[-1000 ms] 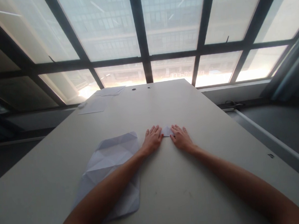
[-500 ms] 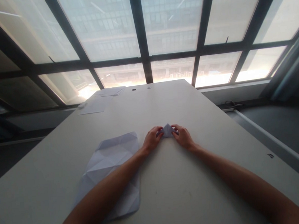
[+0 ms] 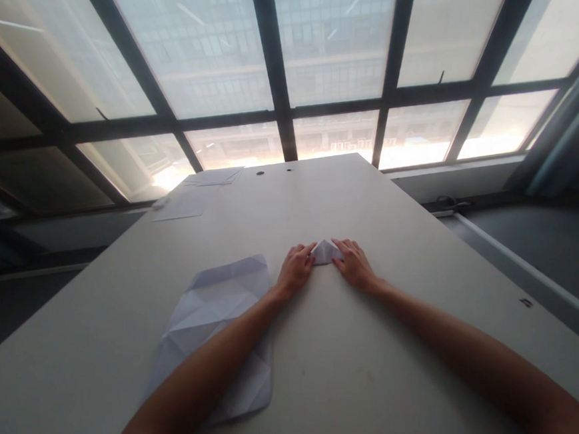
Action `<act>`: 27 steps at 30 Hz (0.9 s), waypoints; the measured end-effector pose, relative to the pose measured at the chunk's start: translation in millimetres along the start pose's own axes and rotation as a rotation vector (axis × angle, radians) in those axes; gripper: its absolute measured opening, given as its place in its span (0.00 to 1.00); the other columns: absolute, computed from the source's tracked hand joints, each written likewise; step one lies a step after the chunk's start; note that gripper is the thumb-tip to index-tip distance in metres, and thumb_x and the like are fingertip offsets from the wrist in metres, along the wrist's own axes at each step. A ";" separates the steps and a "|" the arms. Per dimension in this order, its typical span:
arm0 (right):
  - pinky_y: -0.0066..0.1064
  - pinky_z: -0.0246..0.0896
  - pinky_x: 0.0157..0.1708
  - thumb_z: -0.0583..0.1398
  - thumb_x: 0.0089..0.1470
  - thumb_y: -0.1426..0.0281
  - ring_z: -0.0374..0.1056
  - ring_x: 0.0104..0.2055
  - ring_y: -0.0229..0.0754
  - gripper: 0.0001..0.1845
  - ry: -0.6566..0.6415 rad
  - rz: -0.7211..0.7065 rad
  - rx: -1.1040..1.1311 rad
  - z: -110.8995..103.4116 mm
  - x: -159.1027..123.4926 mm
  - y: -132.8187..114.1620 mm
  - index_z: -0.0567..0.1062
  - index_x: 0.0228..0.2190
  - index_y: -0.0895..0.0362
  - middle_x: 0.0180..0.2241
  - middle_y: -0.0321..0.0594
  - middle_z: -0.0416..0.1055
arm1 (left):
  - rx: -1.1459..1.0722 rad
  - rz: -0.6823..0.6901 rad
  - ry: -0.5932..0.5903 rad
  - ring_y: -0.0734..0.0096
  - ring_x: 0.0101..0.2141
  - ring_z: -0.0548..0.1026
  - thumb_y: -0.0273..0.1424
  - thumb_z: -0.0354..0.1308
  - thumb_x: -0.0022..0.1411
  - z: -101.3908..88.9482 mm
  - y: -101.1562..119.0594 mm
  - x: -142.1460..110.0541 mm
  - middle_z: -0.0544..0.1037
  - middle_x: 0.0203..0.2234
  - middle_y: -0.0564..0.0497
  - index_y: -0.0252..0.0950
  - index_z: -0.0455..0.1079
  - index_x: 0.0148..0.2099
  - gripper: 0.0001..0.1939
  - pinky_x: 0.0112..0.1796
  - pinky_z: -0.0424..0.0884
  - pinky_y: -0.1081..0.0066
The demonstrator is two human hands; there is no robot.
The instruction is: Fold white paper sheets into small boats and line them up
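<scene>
A small folded white paper piece (image 3: pixel 326 252) with a pointed top lies on the pale table (image 3: pixel 330 347) between my two hands. My left hand (image 3: pixel 296 268) presses its fingertips on the piece's left edge, fingers partly curled. On the right edge rest the fingers of my right hand (image 3: pixel 354 263), laid forward against the paper. Both hands touch the table. A larger creased white sheet (image 3: pixel 218 329) lies flat to the left, partly under my left forearm.
Several flat paper sheets (image 3: pixel 192 194) lie at the table's far left corner. Two small dark holes (image 3: pixel 260 173) sit near the far edge. Big windows with dark frames stand behind the table. The floor drops away on the right side.
A second ago both hands lay flat beside the paper. They then pinched it up into a peak, and now the fingers press down on its two sides again.
</scene>
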State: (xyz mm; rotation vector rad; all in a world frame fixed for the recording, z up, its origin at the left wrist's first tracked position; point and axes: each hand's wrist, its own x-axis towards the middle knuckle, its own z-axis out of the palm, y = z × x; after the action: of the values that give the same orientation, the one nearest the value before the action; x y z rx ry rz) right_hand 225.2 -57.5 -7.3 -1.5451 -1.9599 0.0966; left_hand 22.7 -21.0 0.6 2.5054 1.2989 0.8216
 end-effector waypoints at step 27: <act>0.32 0.67 0.32 0.60 0.53 0.71 0.72 0.32 0.42 0.24 0.171 0.110 0.535 8.1 5.6 10.0 0.71 0.52 0.57 0.35 0.41 0.76 | -0.284 -0.039 0.013 0.71 0.26 0.75 0.28 0.49 0.67 -1.2 20.8 -1.8 0.79 0.28 0.51 0.36 0.71 0.56 0.18 0.31 0.68 0.75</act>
State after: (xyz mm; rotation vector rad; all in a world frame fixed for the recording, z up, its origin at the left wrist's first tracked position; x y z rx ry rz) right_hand 228.9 -46.8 -15.6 -1.2542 -1.5493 0.4782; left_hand 35.6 -34.9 9.6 2.2504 1.1405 0.9411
